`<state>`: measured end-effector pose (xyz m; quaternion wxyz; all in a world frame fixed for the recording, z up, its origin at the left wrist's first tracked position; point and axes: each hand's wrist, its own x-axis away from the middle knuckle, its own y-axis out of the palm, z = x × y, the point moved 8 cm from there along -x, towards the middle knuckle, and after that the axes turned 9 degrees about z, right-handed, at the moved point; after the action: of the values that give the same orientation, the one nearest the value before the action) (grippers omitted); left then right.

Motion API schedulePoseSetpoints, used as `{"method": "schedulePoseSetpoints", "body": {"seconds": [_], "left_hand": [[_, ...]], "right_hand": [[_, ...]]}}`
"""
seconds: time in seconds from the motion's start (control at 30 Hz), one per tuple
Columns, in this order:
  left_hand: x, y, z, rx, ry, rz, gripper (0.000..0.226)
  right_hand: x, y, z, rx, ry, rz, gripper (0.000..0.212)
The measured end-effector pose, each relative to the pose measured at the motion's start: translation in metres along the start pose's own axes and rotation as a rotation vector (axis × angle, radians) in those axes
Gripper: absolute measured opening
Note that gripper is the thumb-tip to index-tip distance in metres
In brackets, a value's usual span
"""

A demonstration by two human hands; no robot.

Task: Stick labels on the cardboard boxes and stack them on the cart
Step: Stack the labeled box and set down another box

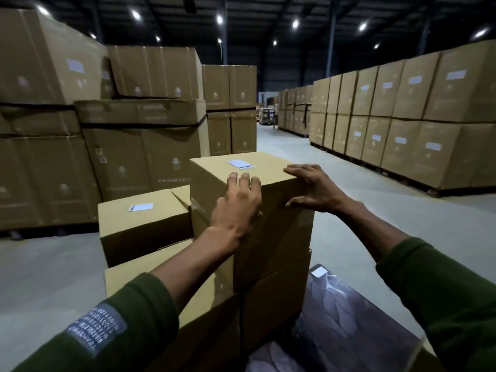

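A brown cardboard box [214, 183] with a white label [240, 164] on its top sits highest on a stack of boxes in front of me. My left hand [237, 208] presses flat against its near face, fingertips over the top edge. My right hand [314, 187] grips its near right corner, fingers on top and thumb on the side. To the left, a lower box [142, 224] carries its own white label [140, 207]. More boxes [204, 318] lie underneath. The cart itself is hidden.
Tall walls of large cartons stand at the left [53, 130] and along the right on pallets [402, 116], with a grey floor aisle [281, 146] between them. An open box with plastic-wrapped contents and a loose label [349, 318] lies at the lower right.
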<state>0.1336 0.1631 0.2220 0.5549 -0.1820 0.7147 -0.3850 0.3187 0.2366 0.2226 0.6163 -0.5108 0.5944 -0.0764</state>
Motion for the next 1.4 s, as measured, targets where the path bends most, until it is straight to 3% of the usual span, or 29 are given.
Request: {"method": "schedulePoseSetpoints", "body": {"seconds": [0.3, 0.6, 0.93, 1.1, 1.4], "left_hand": [[0.007, -0.014, 0.015, 0.066, 0.019, 0.114, 0.073], [0.0, -0.043, 0.04, 0.194, 0.183, 0.259, 0.074], [0.035, -0.089, 0.049, 0.524, 0.394, 0.407, 0.07], [0.084, -0.104, 0.039, 0.68, 0.496, 0.421, 0.067], [0.183, -0.109, 0.026, 0.823, 0.582, 0.401, 0.053]], "right_hand": [[0.032, -0.035, -0.015, 0.151, -0.106, 0.27, 0.074], [0.069, -0.101, -0.04, 0.362, -0.051, 0.392, 0.081], [0.152, -0.157, -0.122, 0.726, 0.157, 0.458, 0.081], [0.206, -0.153, -0.188, 0.864, 0.315, 0.449, 0.087], [0.301, -0.115, -0.288, 0.982, 0.522, 0.417, 0.078]]}}
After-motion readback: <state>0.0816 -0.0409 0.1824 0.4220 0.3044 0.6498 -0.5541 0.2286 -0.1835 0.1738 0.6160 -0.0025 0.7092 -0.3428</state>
